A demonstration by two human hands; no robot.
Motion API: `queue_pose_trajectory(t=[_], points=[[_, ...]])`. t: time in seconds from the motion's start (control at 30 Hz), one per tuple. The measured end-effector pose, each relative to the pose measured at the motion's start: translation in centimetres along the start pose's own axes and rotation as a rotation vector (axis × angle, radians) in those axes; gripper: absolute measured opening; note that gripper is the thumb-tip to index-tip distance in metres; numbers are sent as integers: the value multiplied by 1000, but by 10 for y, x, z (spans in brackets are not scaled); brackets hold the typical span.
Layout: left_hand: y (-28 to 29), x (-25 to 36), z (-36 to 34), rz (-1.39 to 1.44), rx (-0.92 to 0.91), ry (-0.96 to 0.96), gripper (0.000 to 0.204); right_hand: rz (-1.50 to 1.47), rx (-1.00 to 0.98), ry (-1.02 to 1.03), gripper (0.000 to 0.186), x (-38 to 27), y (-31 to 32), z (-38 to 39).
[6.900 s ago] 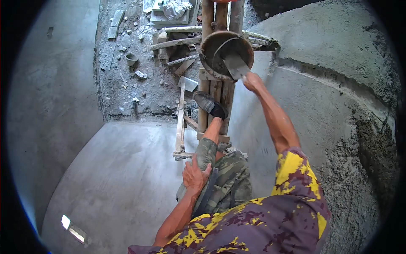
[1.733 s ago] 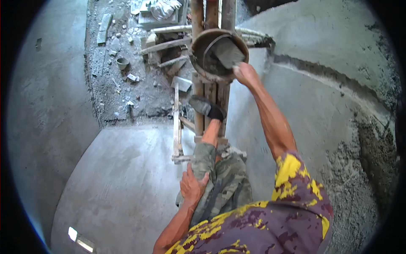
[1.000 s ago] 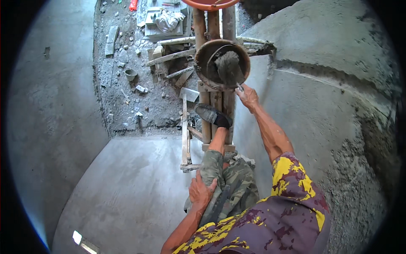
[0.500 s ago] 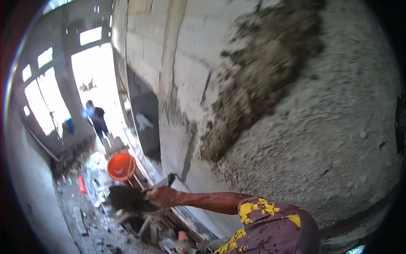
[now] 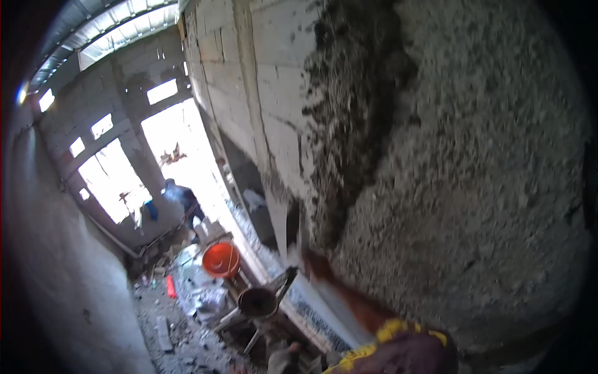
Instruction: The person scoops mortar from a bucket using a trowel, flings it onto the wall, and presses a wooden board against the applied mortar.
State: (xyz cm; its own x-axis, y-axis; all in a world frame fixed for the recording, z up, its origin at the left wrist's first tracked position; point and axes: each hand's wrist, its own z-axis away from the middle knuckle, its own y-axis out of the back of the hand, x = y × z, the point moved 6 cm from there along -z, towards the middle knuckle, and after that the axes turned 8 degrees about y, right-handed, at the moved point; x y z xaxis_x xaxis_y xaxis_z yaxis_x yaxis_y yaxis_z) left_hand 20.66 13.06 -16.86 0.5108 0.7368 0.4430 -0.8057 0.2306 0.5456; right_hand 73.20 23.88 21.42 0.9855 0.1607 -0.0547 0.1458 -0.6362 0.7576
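My right hand (image 5: 319,265), blurred, is closed on the trowel (image 5: 298,248), raised against the wall at the lower end of a rough band of dark wet mortar (image 5: 349,106). To the right of the band lies coarse grey render (image 5: 473,156); pale blockwork (image 5: 265,81) shows at its left. Below my hand, the dark mortar bucket (image 5: 256,303) sits on the wooden scaffold, with an orange bucket (image 5: 219,260) beyond it. Small patches of skin show low at the bottom edge near my camouflage-clad knee (image 5: 280,360); I cannot make out the fingers of my left hand there.
A person in dark clothes (image 5: 187,202) stands bent by the bright doorway (image 5: 174,140). Rubble (image 5: 162,330), pale sheeting and a red object (image 5: 170,287) lie below left. A plastered wall (image 5: 75,262) runs along the left, under a metal roof (image 5: 118,25).
My view has swung up from the bucket to the wall. My right hand has lifted the trowel out of the bucket and moved it up to the mortar band.
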Motion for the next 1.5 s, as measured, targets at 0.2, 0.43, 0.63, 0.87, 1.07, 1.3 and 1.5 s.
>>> queue_pose_trajectory(t=[0.2,0.43,0.63,0.87,1.07,1.3,1.5], points=[[-43,109,-27,-186,-61,-174,73,-508,-797,-120,30,-52,-59,128],[-106,122,-40,-382,-120,-199,73,-508,-1060,-305,26,-68,-189,202],[-157,20,5,-385,-178,-158,74,-389,-1187,-103,23,-3,-367,284],[-131,-33,35,-513,63,274,74,-84,-1247,135,23,-126,-614,254],[-124,-61,54,-484,48,403,76,-403,-1506,-86,32,-158,-644,321],[-134,-54,51,-456,62,303,76,-584,-1321,-448,48,-157,-649,332],[-128,-50,58,-447,55,346,75,-494,-1270,-494,47,-134,-539,333]])
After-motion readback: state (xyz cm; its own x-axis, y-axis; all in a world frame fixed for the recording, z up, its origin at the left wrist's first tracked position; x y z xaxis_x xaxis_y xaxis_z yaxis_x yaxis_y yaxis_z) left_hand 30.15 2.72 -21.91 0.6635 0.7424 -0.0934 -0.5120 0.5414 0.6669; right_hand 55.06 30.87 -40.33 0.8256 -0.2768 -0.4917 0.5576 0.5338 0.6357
